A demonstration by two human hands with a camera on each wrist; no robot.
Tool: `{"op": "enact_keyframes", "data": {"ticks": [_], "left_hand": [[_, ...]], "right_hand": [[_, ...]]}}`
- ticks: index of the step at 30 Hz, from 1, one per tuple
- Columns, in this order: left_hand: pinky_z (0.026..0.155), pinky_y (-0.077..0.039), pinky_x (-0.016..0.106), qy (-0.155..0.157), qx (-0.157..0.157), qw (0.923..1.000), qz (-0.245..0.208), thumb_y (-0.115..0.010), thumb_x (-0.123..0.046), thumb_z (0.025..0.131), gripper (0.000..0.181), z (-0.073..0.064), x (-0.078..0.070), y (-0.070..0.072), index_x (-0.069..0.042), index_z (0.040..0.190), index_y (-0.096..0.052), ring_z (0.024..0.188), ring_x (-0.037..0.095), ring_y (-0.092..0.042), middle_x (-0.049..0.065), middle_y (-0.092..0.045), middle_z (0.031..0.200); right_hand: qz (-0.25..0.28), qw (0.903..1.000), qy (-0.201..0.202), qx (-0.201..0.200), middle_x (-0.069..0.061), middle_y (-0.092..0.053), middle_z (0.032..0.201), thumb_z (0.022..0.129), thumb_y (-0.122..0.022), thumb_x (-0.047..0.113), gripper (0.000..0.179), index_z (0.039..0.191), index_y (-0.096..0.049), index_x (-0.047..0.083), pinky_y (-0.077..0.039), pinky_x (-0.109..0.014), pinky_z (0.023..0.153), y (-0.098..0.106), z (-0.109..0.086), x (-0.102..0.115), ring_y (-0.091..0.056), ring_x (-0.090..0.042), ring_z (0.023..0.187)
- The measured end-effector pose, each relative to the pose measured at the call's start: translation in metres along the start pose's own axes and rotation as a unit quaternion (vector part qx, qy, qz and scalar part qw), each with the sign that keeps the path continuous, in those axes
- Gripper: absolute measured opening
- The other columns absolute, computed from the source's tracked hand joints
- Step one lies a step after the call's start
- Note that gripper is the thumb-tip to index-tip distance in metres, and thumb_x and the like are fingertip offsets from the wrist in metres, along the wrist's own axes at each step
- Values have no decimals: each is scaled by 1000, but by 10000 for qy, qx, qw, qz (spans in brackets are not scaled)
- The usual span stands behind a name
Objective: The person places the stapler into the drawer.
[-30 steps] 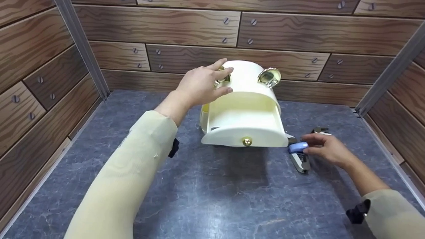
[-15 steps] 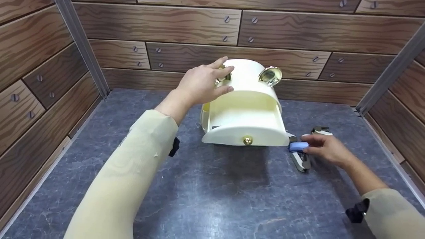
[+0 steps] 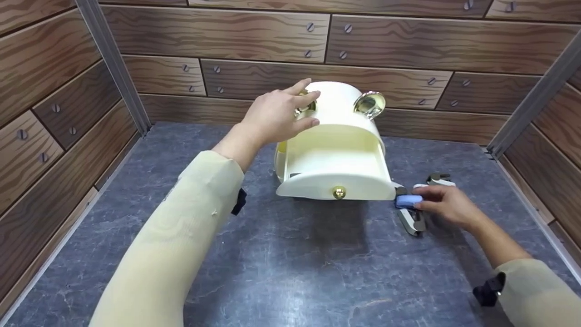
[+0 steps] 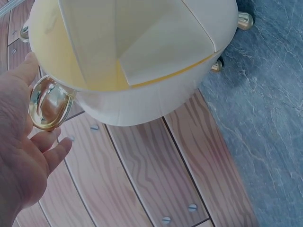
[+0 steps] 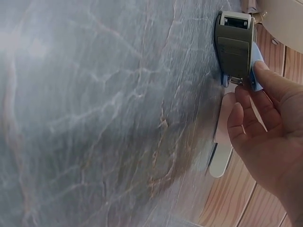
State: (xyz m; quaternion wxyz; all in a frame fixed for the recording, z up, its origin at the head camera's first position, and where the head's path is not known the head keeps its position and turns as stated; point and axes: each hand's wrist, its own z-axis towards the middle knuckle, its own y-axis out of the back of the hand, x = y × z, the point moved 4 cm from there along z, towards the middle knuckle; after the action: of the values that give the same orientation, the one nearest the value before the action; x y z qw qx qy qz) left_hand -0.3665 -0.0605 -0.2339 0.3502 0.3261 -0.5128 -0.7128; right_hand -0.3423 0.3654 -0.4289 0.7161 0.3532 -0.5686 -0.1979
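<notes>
Two pale sleeves (image 3: 172,245) reach in from the near side over a dark blue-grey tabletop (image 3: 290,281), each with a black device (image 3: 489,289) at the cuff. On the right lies a grey-and-white tool (image 3: 411,221), rather like a stapler. At its far part is a blue piece (image 3: 408,201), which the right hand (image 3: 454,206) pinches between thumb and fingers; whether the piece is joined to the tool I cannot tell. Just left is the front of a white drawer (image 3: 313,186), with a gold knob (image 3: 338,192) at its middle. Beyond the right hand lies another grey-and-white item (image 3: 440,179), partly hidden by that hand. The drawer juts toward the near side from a rounded white box (image 3: 336,101), whose gold feet (image 4: 245,20) show from the left wrist. The left hand (image 3: 274,116) has its fingers spread around the left gold cup (image 4: 49,104) on the box, a fingertip at its rim; a matching right gold cup (image 3: 369,105) flares opposite. Farthest back rises a wall (image 3: 386,41) of wood-patterned planks dotted with screws (image 3: 348,28)
</notes>
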Motion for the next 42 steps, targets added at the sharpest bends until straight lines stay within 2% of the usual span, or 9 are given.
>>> {"op": "enact_keyframes", "data": {"ticks": [5, 14, 18, 21, 27, 30, 35, 39, 42], "left_hand": [[107, -50, 55, -4, 24, 10000, 37, -54, -61, 106, 68, 1, 0, -1, -32, 165, -41, 140, 41, -55, 0, -22, 176], [109, -48, 55, 20, 56, 10000, 45, -53, -62, 106, 68, 1, 0, 0, -32, 166, -40, 142, 41, -53, -1, -21, 176], [112, -46, 56, 16, 69, 10000, 14, -54, -62, 106, 68, 2, 0, 0, -32, 166, -40, 144, 42, -51, -1, -21, 176], [114, -44, 55, 32, 72, 10000, -26, -54, -61, 106, 68, 1, 0, 0, -32, 166, -40, 145, 42, -50, -2, -21, 176], [112, -46, 55, 58, 79, 9999, -24, -54, -62, 106, 68, -1, 0, 0, -33, 166, -40, 143, 42, -51, -2, -21, 176], [110, -47, 55, 46, 62, 10000, 2, -54, -62, 106, 68, 0, 0, 0, -33, 166, -40, 142, 42, -52, -2, -21, 176], [111, -46, 54, 39, 33, 10000, 12, -53, -62, 106, 68, 0, -1, 1, -33, 166, -40, 143, 41, -52, -2, -21, 176], [114, -45, 55, 43, 46, 10000, 5, -53, -62, 106, 68, 0, -1, 1, -33, 166, -40, 144, 41, -51, -2, -21, 176], [114, -44, 55, 74, 80, 9999, 25, -53, -62, 106, 68, 0, 0, 0, -33, 166, -40, 144, 42, -50, -2, -21, 176]], "right_hand": [[11, 10000, 36, -15, -25, -74, 118, 96, -79, 7, 37, 128, -71, -10, -52, -15, 78, 4, -3, 4, -63, 3, 92], [13, 9995, -293, 84, -24, -72, 120, 99, -77, 11, 39, 133, -69, -7, -57, -21, 75, 17, -7, 13, -66, -2, 90], [-49, 9998, -189, -34, -26, -70, 126, 99, -77, 13, 40, 133, -69, -7, -56, -18, 76, 25, -11, 21, -66, 1, 92], [59, 9999, -37, -155, -24, -73, 121, 98, -77, 10, 39, 131, -69, -8, -56, -18, 75, 33, -14, 31, -68, 0, 90], [128, 9988, 189, -424, 4, -78, 106, 98, -78, 9, 36, 130, -71, -7, -56, -20, 70, 51, -18, 60, -68, -3, 86], [96, 9978, 315, -567, 11, -76, 104, 97, -79, 9, 35, 128, -73, -5, -54, -18, 68, 60, -19, 78, -68, -3, 85], [218, 9958, 544, -710, 10, -77, 100, 96, -80, 8, 32, 126, -75, -1, -53, -18, 63, 71, -21, 110, -66, -3, 80], [520, 9934, 700, -752, 0, -79, 96, 97, -79, 6, 31, 127, -75, 1, -53, -19, 61, 76, -21, 137, -70, -5, 78], [636, 9914, 809, -803, -2, -79, 91, 96, -79, 5, 31, 127, -76, 2, -52, -18, 59, 78, -19, 156, -68, -5, 74]]}}
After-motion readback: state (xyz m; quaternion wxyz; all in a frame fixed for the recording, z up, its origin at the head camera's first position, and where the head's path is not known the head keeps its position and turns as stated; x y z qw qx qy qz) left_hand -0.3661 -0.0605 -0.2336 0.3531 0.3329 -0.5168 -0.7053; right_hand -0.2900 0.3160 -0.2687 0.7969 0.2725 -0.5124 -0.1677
